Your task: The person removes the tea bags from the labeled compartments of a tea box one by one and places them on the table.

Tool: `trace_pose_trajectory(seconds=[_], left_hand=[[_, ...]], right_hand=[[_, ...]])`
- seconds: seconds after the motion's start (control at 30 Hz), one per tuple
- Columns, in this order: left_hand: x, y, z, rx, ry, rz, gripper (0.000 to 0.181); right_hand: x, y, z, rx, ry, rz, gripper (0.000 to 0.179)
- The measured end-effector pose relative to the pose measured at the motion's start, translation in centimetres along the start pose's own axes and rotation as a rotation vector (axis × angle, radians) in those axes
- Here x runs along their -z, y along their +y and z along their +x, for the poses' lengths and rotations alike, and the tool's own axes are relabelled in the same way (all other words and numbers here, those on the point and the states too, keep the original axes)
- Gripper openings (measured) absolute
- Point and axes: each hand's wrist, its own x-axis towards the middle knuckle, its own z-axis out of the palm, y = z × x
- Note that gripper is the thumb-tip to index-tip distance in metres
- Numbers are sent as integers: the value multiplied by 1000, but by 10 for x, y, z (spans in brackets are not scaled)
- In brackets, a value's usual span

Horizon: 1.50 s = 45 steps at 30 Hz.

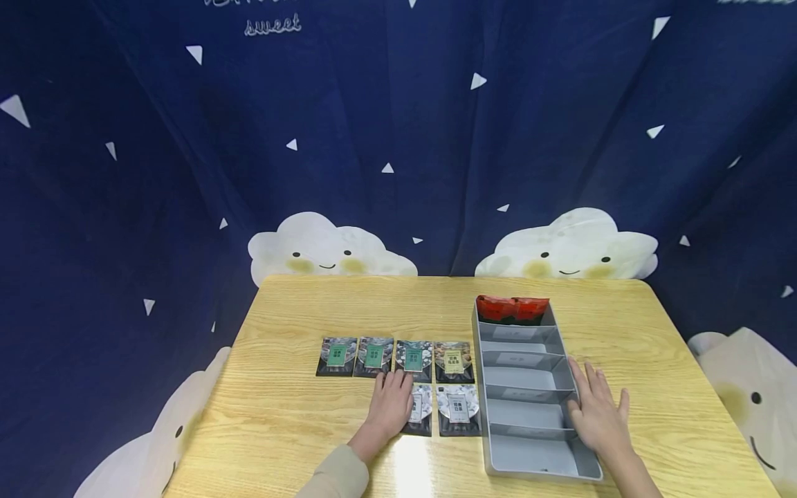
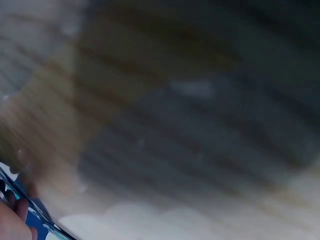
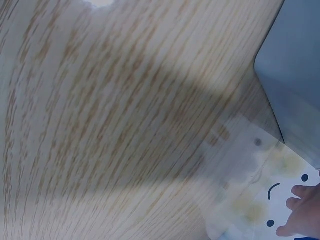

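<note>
My left hand (image 1: pixel 391 407) lies over the tea packets, its fingertips at the lower edges of a green-labelled packet (image 1: pixel 373 355) and the teal-labelled packet (image 1: pixel 414 358). It partly covers a white-and-black packet (image 1: pixel 421 408). At the far side of the grey divided box (image 1: pixel 517 472) is my right hand (image 1: pixel 599 413), fingers spread along its right wall with the thumb at the rim. Two red packets (image 1: pixel 512 309) stand in the box's back compartment. In the right wrist view the hand (image 3: pixel 304 215) shows at the lower right, below the box (image 3: pixel 290 70).
Another green-labelled packet (image 1: pixel 336 356) lies at the row's left end. A yellow-labelled packet (image 1: pixel 454 361) and a second white packet (image 1: pixel 459 409) lie beside the box's left wall. Behind the wooden table (image 1: pixel 280 318) hangs a dark blue curtain (image 1: pixel 398 111) with clouds.
</note>
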Motion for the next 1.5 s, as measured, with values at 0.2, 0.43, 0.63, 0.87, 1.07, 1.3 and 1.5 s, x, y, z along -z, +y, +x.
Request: trace_pose_trajectory(seconds=[0.2, 0.43, 0.63, 0.87, 1.07, 1.3, 1.5], left_hand=[[-3, 2, 0, 17, 24, 48, 16], [-4, 3, -2, 46, 80, 58, 17], [-5, 2, -1, 45, 104, 60, 18], [-5, 1, 0, 69, 151, -6, 17], [4, 3, 13, 80, 245, -89, 13], [25, 16, 60, 55, 241, -107, 20], [47, 38, 104, 2, 128, -74, 32]], right_hand=[[0, 1, 1, 3, -1, 0, 76], [0, 0, 0, 0, -1, 0, 75], [1, 1, 1, 1, -11, 0, 77], [1, 2, 1, 2, -14, 8, 76], [0, 1, 0, 3, -11, 9, 76], [0, 1, 0, 2, -10, -12, 78], [1, -1, 1, 8, -18, -40, 78]])
